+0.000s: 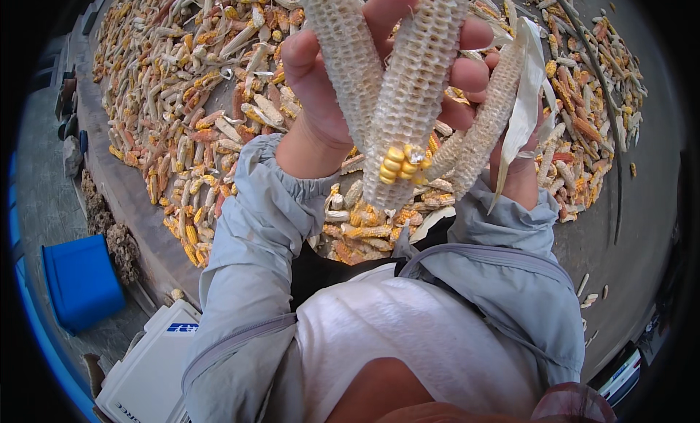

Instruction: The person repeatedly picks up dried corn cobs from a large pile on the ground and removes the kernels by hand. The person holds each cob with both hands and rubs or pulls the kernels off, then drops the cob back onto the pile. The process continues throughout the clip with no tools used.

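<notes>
Two bare, pale corn cobs, a left one [339, 55] and a middle one [419, 80], stand tilted close to the camera, their lower ends meeting. A small patch of yellow kernels [399, 164] clings low on the middle cob. My left hand [317, 95] is closed around these cobs, its palm partly hidden behind them. Several fingertips curl over the middle cob's right edge; whose hand they belong to is hard to tell. My right hand [521, 157] holds a third corn cob [496, 109] with a dry strip of husk [526, 95]; that cob mostly covers the hand.
A wide heap of corn cobs [182, 95], many bare and some with yellow or orange kernels, spreads over a grey-brown sheet [164, 251]. At left stand a blue bin [84, 281] and a white box [149, 372]. A long dark stalk [601, 80] crosses the right side.
</notes>
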{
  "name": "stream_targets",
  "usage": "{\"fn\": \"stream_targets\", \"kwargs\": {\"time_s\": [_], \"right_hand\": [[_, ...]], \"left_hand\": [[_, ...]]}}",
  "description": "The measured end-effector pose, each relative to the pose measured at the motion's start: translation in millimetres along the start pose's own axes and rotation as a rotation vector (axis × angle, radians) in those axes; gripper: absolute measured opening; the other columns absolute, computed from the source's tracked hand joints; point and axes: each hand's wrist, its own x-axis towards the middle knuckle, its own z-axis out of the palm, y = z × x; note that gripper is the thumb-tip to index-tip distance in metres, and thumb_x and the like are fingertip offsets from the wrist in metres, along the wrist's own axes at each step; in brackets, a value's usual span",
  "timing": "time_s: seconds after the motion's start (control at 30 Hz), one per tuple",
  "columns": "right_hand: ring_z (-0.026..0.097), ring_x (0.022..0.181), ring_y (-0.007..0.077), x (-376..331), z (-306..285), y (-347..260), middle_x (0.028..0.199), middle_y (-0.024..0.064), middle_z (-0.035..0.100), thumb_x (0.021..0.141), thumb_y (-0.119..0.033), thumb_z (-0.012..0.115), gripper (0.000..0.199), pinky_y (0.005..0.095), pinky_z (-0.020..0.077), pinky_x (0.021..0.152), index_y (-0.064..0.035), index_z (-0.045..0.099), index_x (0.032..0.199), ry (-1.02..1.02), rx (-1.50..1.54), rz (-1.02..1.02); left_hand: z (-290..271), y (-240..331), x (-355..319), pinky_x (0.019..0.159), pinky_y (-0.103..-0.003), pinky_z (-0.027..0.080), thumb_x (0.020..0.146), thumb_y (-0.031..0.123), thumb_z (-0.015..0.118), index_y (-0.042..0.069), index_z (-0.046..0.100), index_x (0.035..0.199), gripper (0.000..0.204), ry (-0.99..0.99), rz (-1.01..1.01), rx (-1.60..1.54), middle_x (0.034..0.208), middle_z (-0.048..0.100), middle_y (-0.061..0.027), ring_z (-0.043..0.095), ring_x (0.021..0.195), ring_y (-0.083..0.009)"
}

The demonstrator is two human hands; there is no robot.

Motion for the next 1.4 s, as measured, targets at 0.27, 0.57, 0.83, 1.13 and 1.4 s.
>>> {"fn": "stream_targets", "kwargs": {"time_s": [0.27,0.57,0.83,1.13,1.4], "right_hand": [[0.059,0.103,0.0287,3.1,-5.1,1.8,0.121,0.0186,0.053,0.085,-0.039,0.056,0.054,0.0416,0.0525,0.081,-0.0027,0.046,0.124,0.048,0.049,-0.06],[0.057,0.09,0.01,-0.7,21.4,9.9,0.099,0.003,0.06,0.078,-0.019,0.07,0.043,0.0256,0.0466,0.078,-0.0033,0.051,0.114,0.17,-0.626,-0.056],[0.06,0.084,0.0142,-33.2,-10.9,-42.3,0.094,0.0054,0.062,0.081,-0.012,0.066,0.034,0.0298,0.0499,0.074,-0.0033,0.051,0.11,0.45,-0.384,-0.412],[0.033,0.127,0.0311,-521.7,64.3,-217.4,0.137,0.0172,0.032,0.088,-0.033,0.054,0.058,0.0552,0.0315,0.101,-0.0016,0.031,0.132,1.636,-0.7,-1.632],[0.054,0.103,0.0256,-321.9,-17.0,-164.9,0.115,0.0161,0.05,0.088,-0.028,0.058,0.046,0.04,0.0475,0.082,-0.0019,0.039,0.12,1.162,-0.551,-0.84]], "left_hand": [[-3.3,-20.5,30.6,0.094,-0.042,0.041,0.082,0.038,0.047,0.002,0.036,0.134,0.065,-0.261,0.094,-2.162,0.13,0.039,-0.0213,0.048,0.115,-0.0279],[31.3,-7.4,46.0,0.09,-0.036,0.035,0.078,0.02,0.049,0.008,0.049,0.123,0.046,-0.076,0.142,-1.044,0.104,0.047,-0.0172,0.043,0.099,-0.0288],[29.5,7.7,48.2,0.105,-0.034,0.024,0.089,0.025,0.042,0.005,0.033,0.138,0.055,-0.247,-0.161,-1.495,0.141,0.032,-0.0091,0.03,0.129,-0.019],[68.0,-42.5,59.0,0.087,-0.026,0.039,0.088,0.01,0.048,0.013,0.043,0.133,0.046,-0.109,-0.273,-1.402,0.132,0.044,-0.0009,0.047,0.105,-0.0086],[91.4,1.7,62.2,0.091,-0.038,0.047,0.087,-0.002,0.047,-0.002,0.042,0.128,0.042,-0.211,-0.207,-1.881,0.131,0.044,-0.0152,0.051,0.114,-0.0281]]}}
